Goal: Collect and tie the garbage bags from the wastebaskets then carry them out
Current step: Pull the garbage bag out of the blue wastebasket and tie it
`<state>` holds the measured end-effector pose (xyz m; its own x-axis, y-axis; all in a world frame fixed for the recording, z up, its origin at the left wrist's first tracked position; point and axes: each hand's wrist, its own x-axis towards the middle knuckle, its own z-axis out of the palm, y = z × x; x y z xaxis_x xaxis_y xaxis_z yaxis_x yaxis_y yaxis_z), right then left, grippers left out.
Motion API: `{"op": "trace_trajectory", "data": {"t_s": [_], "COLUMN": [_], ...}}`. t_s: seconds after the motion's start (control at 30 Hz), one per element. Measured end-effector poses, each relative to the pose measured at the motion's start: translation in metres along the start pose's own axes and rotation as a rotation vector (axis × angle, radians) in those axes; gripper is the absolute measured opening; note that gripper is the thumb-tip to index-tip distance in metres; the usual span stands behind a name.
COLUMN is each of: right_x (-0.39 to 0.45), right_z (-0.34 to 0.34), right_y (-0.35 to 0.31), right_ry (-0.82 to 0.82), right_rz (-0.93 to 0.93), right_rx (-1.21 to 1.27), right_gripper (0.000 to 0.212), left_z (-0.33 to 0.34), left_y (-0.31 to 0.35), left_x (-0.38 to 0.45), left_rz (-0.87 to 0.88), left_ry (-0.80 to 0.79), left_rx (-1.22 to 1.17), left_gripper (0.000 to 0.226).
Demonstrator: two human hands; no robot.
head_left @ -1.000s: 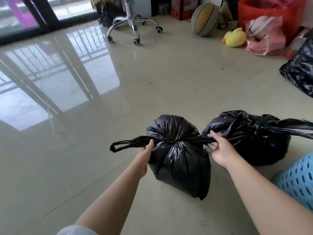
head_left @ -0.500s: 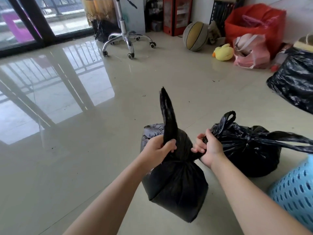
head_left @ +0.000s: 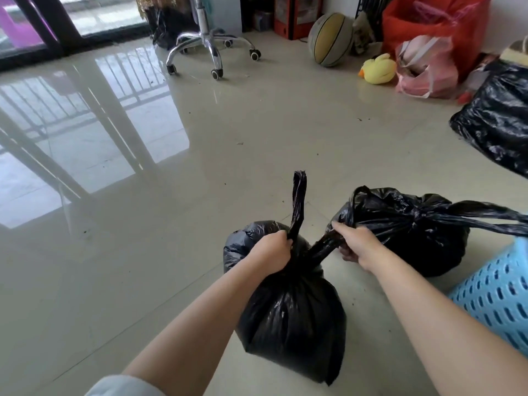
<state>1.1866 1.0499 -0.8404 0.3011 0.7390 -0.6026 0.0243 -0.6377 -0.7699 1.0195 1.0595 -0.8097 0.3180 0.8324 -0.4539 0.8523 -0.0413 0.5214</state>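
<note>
A: Left hand (head_left: 270, 254)?
B: Fist closed on the left tail (head_left: 298, 201) of the near garbage bag (head_left: 291, 315). Tail stands upright above the fist; the bag's body hangs below it, on the floor (head_left: 200, 172).
A: Right hand (head_left: 358, 245)?
B: Fingers curled round the right tail (head_left: 321, 248), which slants down-left from that grip to the bag's neck. The neck lies between the two fists, nearer the left one.
A: So the crossing point?
B: Judged: the tails meet just right of the left fist; a knot would cinch there.
A: Surroundings?
B: A second bag (head_left: 408, 232), already knotted, touches the back of the right hand's grip. Blue basket (head_left: 497, 295) lies right of it, below the forearm. Neither appears to block the pull.
</note>
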Motion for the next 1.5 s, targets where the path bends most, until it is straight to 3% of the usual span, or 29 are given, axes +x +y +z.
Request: {"op": "trace_trajectory", "data": {"t_s": [0.23, 0.4, 0.53, 0.63, 0.77, 0.87, 0.93, 1.03, 1.17, 1.33, 1.5], "right_x": [-0.016, -0.019, -0.018, -0.014, -0.016, -0.017, -0.017, -0.025, -0.042, -0.069, -0.071], "right_z": [-0.024, -0.028, -0.038, -0.035, -0.018, -0.004, 0.001, 0.003, 0.003, 0.008, 0.012], "right_y": [-0.022, -0.023, -0.02, -0.021, -0.029, -0.03, -0.03, -0.037, -0.058, -0.085, -0.07], "right_ry": [-0.26, -0.335, -0.342, -0.198, -0.124, -0.174, -0.217, -0.247, -0.394, -0.386, -0.43], "right_rz": [-0.084, -0.079, -0.108, -0.28, -0.647, -0.72, -0.705, -0.639, -0.489, -0.557, -0.544], "right_rx": [0.073, 0.165, 0.254, -0.18, -0.968, -1.353, -1.442, -1.303, -1.076, -0.891, -0.848], "right_gripper": [0.028, 0.027, 0.034, 0.039, 0.075, 0.064, 0.045, 0.021, 0.014, 0.037, 0.033], "left_z": [0.019, 0.035, 0.027, 0.012, 0.002, -0.002, -0.007, -0.017, -0.022, -0.027, -0.029], "left_y": [0.006, 0.011, 0.01, 0.008, 0.005, 0.0, -0.003, -0.011, -0.021, -0.02, -0.018], "left_x": [0.004, 0.011, 0.011, 0.009, 0.008, 0.008, 0.007, 0.007, 0.01, 0.011, 0.012], "left_rz": [-0.017, -0.107, -0.156, -0.143, -0.064, 0.001, 0.007, 0.003, 0.012, -0.016, 0.056], "left_ry": [-0.023, 0.07, 0.083, 0.066, -0.056, -0.154, -0.137, -0.113, -0.04, -0.115, -0.175], "left_rx": [0.332, 0.444, 0.288, 0.103, -0.08, -0.165, -0.266, -0.436, -0.754, -1.206, -1.428], "left_gripper": [0.074, 0.069, 0.057, 0.047, 0.034, 0.034, 0.038, 0.043, 0.032, 0.03, 0.032]}}
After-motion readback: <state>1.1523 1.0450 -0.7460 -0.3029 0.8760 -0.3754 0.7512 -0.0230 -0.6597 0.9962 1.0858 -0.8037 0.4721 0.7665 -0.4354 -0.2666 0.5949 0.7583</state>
